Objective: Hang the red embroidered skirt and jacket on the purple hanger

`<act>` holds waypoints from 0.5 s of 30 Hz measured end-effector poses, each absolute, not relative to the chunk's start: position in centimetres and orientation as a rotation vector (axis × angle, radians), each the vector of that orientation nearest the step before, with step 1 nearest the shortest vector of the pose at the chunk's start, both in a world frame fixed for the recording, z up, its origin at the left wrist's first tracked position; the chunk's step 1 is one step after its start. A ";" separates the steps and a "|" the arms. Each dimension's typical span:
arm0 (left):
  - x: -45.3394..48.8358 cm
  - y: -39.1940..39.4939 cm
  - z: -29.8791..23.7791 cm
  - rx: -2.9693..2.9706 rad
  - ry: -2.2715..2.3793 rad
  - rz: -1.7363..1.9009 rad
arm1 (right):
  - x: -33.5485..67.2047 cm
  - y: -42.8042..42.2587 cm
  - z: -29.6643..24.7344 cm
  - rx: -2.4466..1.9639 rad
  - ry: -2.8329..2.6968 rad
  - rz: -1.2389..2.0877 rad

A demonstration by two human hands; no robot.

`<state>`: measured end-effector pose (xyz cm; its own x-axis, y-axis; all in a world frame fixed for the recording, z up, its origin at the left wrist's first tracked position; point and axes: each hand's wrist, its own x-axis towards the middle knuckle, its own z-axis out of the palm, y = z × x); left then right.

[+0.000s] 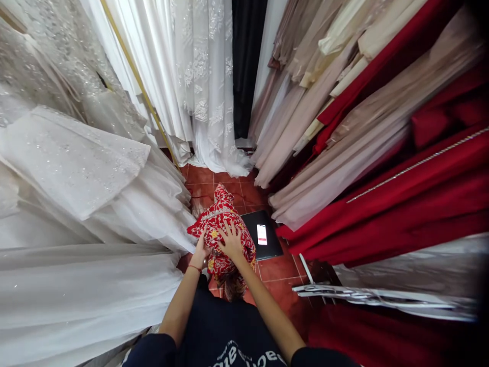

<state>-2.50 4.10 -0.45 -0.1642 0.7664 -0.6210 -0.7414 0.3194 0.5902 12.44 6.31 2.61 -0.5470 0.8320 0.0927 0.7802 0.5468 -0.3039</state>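
A red garment with white and gold patterning (219, 219) lies bunched over the red tile floor in front of me. My right hand (230, 239) rests on top of it with fingers spread flat. At the garment's left edge, my left hand (200, 253), with a red thread at the wrist, has its fingers curled around the cloth. Just right of the garment a phone (262, 234) with a lit screen lies on a dark flat board (272, 239).
White beaded and lace gowns (87, 168) crowd the left side and back. Beige and red dresses (382, 153) hang along the right. A black fabric panel (246, 61) hangs at the back. A narrow strip of red tile floor (214, 178) runs between them.
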 end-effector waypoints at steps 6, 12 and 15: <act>-4.6 4.5 0.8 0.162 1.200 1.333 | 13.0 6.1 3.5 -1.384 -2.499 0.392; -7.1 5.2 2.9 0.474 1.325 1.444 | 10.9 5.9 5.0 -1.617 -2.286 0.586; -7.1 4.9 4.5 0.640 1.342 1.441 | 9.3 5.2 6.4 -1.718 -2.128 0.726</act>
<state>-7.14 4.89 4.50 -0.3379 0.9072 -0.2507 -0.3147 0.1421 0.9385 9.33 5.22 6.43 -0.2323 0.9699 -0.0731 0.8122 0.1521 -0.5632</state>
